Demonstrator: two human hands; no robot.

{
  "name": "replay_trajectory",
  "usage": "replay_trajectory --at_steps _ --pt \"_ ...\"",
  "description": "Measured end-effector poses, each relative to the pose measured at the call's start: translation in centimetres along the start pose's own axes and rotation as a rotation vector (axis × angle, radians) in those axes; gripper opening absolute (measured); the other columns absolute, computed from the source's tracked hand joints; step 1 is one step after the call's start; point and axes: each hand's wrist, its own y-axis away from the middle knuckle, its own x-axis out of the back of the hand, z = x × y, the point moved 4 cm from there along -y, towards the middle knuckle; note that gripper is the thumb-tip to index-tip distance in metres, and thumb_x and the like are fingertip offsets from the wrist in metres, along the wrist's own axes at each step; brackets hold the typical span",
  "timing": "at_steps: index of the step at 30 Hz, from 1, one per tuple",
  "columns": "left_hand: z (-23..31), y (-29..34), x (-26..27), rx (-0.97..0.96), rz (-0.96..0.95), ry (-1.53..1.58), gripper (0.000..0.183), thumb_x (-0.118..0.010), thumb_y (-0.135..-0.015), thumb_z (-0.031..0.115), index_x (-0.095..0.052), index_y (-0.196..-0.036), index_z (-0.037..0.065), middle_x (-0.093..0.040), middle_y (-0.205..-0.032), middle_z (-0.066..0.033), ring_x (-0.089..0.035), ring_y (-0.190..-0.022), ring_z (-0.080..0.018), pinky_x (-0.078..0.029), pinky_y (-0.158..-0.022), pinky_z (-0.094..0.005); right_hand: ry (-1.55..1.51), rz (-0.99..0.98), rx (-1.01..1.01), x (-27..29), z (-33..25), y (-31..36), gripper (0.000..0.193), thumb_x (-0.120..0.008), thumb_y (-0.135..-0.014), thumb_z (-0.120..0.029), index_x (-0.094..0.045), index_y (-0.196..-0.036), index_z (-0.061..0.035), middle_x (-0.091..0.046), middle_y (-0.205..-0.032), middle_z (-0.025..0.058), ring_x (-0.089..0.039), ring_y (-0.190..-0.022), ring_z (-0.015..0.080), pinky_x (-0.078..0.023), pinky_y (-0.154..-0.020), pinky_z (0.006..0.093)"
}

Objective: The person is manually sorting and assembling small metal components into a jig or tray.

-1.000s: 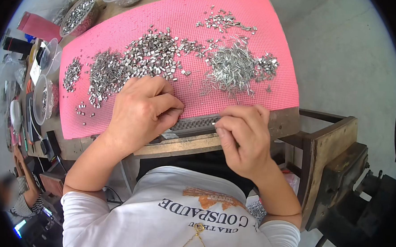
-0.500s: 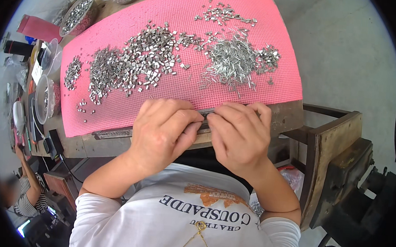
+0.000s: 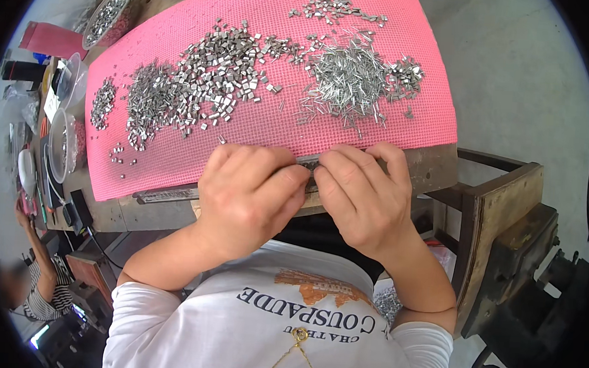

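Note:
My left hand (image 3: 249, 193) and my right hand (image 3: 367, 198) meet at the front edge of the table, fingers curled and thumbs tucked in. Their fingertips come close together over a long dark metal strip (image 3: 167, 195) that runs along this edge. Whatever is pinched in either hand is hidden or too small to make out. Just beyond them lies a pink textured mat (image 3: 264, 126). On it, small silvery metal blocks (image 3: 224, 70) spread out left of centre, and a heap of thin metal pins (image 3: 350, 77) sits beyond my right hand.
More small metal pieces form piles at the mat's left (image 3: 103, 104) and far side (image 3: 334, 7). Clear plastic tubs (image 3: 66, 147) line the left. A wooden frame (image 3: 503, 215) and dark machine (image 3: 510, 262) stand at right. Another person (image 3: 43, 284) is at lower left.
The view has shifted slightly. Both hands stay close together at the table edge, their fingers only slightly repositioned. The piles look the same.

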Motion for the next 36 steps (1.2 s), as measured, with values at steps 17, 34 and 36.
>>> replay_trajectory --at_steps 17,34,36 --pt "-1.5 0.8 1.0 0.174 0.017 0.284 0.039 -0.081 -0.071 -0.006 -0.074 -0.108 0.004 -0.072 -0.099 -0.011 -0.07 -0.087 -0.0289 -0.055 -0.073 -0.0376 -0.188 0.076 -0.043 0.2 1.1 0.7 0.03 -0.082 -0.072 0.001 -0.072 -0.1 -0.003 -0.073 -0.106 0.0093 -0.072 -0.093 0.027 -0.052 -0.09 0.0436" --pt "-13.0 15.7 15.8 0.495 0.475 -0.089 0.024 -0.075 -0.08 -0.005 -0.078 -0.101 0.006 -0.074 -0.103 -0.0119 -0.072 -0.092 -0.0289 -0.058 -0.079 -0.0355 -0.163 -0.214 -0.271 0.1 -7.6 -6.7 0.022 -0.073 -0.075 0.007 -0.069 -0.094 -0.0039 -0.071 -0.094 0.0088 -0.068 -0.09 0.028 -0.044 -0.091 0.0399" --pt "-14.7 17.1 17.4 0.546 0.51 -0.127 0.022 -0.075 -0.08 -0.003 -0.078 -0.1 0.006 -0.075 -0.102 -0.0109 -0.072 -0.093 -0.0282 -0.057 -0.081 -0.0359 -0.165 -0.233 -0.188 -1.4 -9.3 -8.5 0.023 -0.075 -0.076 0.006 -0.07 -0.096 -0.0047 -0.071 -0.095 0.0083 -0.068 -0.091 0.0275 -0.044 -0.091 0.0403"
